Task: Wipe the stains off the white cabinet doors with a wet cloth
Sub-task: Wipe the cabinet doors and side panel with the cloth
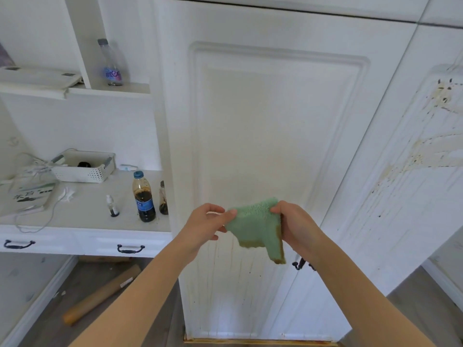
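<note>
**Cloth held up between both hands, stained doors ahead**

Cloth, green and fluffy, hangs spread between the two hands in front of the centre cabinet door. The left hand pinches its upper left corner with curled fingers; the right hand grips the upper right edge, fingers folded round it. It looks soft, limp and light, likely damp, and its lower edges are already browned. It would probably wipe best bunched or folded to a cleaner face in one palm rather than held by the corners.

Below the fingers, faint brown drip lines run down the door. To the right of them, the neighbouring door carries heavy tan splatter. Left of the fingers the table edge holds a dark bottle; a door handle sits just under the right hand. The space straight ahead looks open.
</note>
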